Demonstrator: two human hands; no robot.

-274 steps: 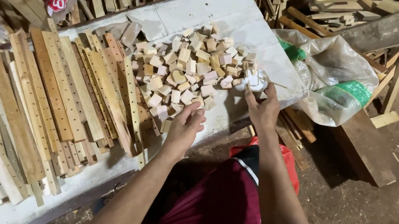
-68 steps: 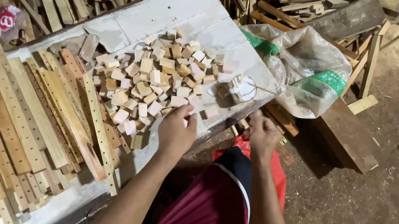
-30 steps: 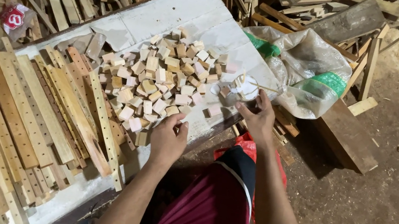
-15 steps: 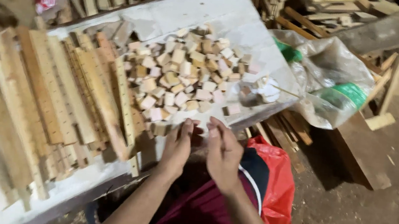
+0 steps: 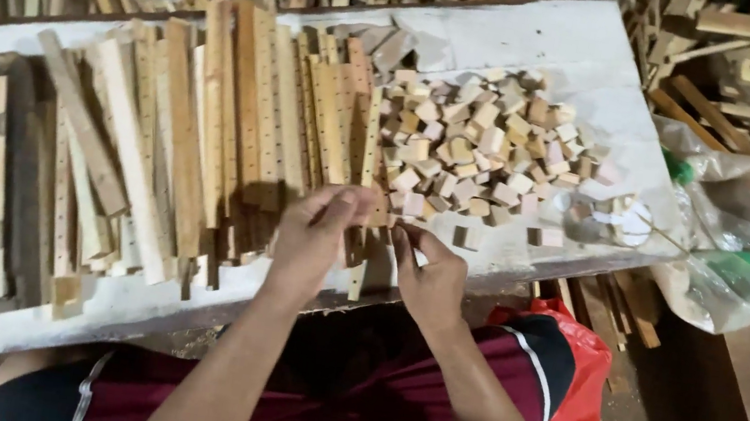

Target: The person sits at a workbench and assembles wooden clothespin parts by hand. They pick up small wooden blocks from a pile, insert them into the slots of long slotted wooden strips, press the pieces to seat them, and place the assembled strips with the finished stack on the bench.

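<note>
Both hands meet at the counter front edge: left hand pinches a perforated wood strip upright-ish, right hand fingers together beside it, probably on a small block, with the block pile close behind for easy reach.

Both hands are seen at the near edge of the white table. The left hand is closed on a perforated wooden strip; the right hand touches it. Small wooden blocks are heaped beyond.
</note>
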